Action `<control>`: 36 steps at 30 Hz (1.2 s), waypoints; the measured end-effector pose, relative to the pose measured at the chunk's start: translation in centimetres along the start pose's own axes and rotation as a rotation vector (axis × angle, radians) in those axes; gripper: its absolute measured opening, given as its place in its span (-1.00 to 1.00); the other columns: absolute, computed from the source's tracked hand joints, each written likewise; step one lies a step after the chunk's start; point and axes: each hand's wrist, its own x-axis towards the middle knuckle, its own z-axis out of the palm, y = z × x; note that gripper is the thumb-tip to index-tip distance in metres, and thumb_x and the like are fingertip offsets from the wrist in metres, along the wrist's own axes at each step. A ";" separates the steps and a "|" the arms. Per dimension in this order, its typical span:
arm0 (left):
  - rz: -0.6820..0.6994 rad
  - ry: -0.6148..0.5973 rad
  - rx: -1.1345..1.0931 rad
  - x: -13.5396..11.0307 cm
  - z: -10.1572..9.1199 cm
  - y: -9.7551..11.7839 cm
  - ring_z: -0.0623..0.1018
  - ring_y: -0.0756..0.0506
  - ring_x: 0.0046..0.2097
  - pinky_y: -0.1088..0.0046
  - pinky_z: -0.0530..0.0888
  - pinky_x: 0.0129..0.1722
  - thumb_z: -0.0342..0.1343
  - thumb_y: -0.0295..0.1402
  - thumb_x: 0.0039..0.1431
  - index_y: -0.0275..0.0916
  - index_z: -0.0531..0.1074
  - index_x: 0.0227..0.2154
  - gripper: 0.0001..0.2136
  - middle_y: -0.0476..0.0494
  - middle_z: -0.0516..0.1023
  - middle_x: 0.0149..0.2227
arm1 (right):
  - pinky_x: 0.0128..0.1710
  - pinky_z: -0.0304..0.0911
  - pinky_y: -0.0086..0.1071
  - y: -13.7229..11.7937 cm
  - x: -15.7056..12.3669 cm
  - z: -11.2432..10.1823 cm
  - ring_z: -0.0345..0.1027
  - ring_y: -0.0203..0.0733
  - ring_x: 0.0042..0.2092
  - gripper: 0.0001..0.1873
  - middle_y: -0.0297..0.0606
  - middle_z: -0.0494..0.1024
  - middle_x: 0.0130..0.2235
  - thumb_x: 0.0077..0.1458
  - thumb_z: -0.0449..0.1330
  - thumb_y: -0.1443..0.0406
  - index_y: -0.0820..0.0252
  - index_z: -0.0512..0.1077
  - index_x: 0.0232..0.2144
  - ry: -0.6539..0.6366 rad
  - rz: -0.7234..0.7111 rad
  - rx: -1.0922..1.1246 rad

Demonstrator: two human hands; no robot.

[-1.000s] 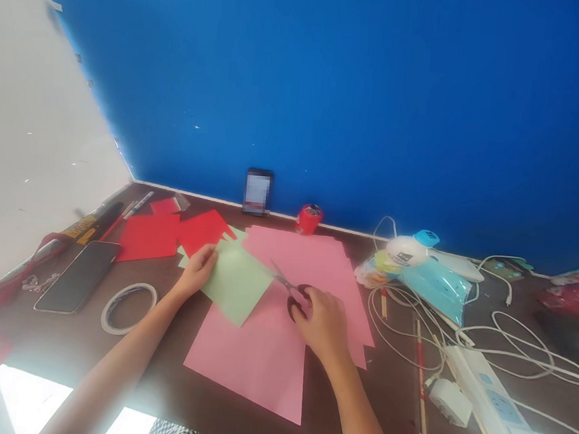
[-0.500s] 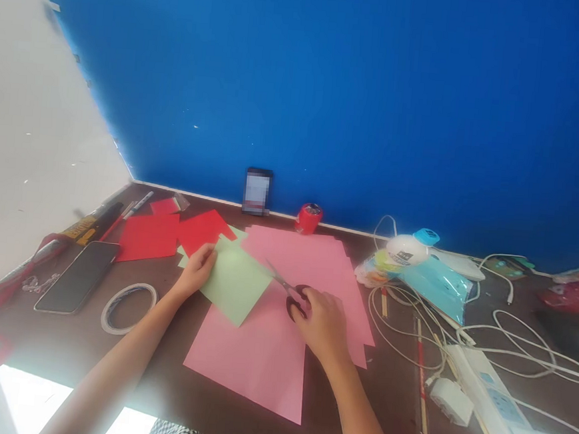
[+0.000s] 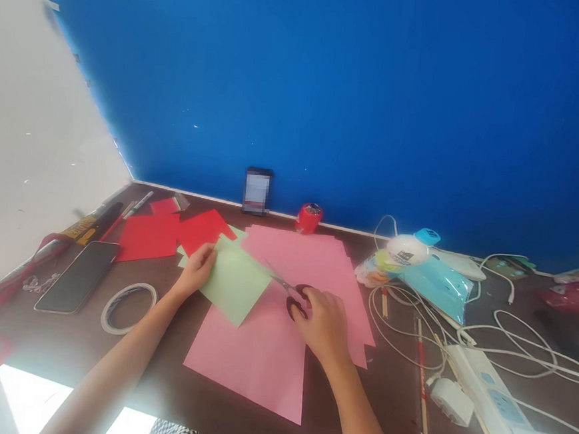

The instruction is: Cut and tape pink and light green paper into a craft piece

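My left hand [image 3: 198, 270] pinches the left corner of a light green paper sheet [image 3: 234, 283] and holds it just above the table. My right hand [image 3: 324, 323] grips red-handled scissors [image 3: 291, 292], whose blades point left and meet the green sheet's right edge. Both are over a stack of pink paper sheets [image 3: 280, 336] lying flat in the middle of the dark table.
Red paper pieces [image 3: 168, 234], a dark phone [image 3: 78, 275], a tape ring [image 3: 128, 306] and pens lie at the left. At the wall stand a small phone [image 3: 257, 191] and a red cup [image 3: 309, 217]. White cables, a power strip [image 3: 491, 393], a glue bottle [image 3: 410, 248] and a blue pouch [image 3: 437, 285] crowd the right.
The scissor blades have edged slightly left, further onto the green sheet's edge. Both hands stay almost where they were.
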 end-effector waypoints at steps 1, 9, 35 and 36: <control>-0.003 0.000 0.001 0.0 0.0 0.0 0.43 -0.05 -0.34 0.45 0.33 -0.33 -0.10 -0.15 0.16 -0.18 0.34 -0.24 -0.75 -0.03 0.46 -0.35 | -0.23 0.07 -0.29 0.0 0.0 0.0 0.25 -0.21 -0.43 -0.86 -0.33 0.47 -0.49 -0.06 0.11 0.31 0.15 0.38 -0.36 0.004 -0.001 -0.001; -0.004 0.003 0.025 0.0 -0.1 0.0 0.43 -0.06 -0.31 0.45 0.33 -0.30 -0.11 -0.17 0.16 -0.18 0.34 -0.24 -0.75 -0.04 0.46 -0.33 | -0.23 0.07 -0.30 0.1 0.0 0.1 0.26 -0.21 -0.41 -0.84 -0.33 0.47 -0.47 -0.06 0.12 0.30 0.15 0.38 -0.34 -0.012 0.002 -0.003; -0.022 -0.018 0.019 -0.2 0.2 0.0 0.42 -0.06 -0.34 0.41 0.36 -0.31 -0.10 -0.16 0.14 -0.17 0.32 -0.31 -0.78 -0.04 0.42 -0.39 | -0.22 0.07 -0.27 -0.3 0.1 -0.3 0.28 -0.20 -0.41 -0.85 -0.31 0.50 -0.45 -0.04 0.11 0.27 0.15 0.39 -0.35 -0.010 -0.014 -0.018; -0.021 -0.017 0.021 -0.2 0.2 0.0 0.42 -0.06 -0.34 0.41 0.36 -0.31 -0.10 -0.16 0.14 -0.17 0.33 -0.31 -0.78 -0.04 0.43 -0.39 | -0.22 0.07 -0.27 -0.3 0.1 -0.3 0.28 -0.20 -0.41 -0.85 -0.31 0.50 -0.45 -0.04 0.11 0.27 0.15 0.39 -0.35 -0.007 -0.015 -0.017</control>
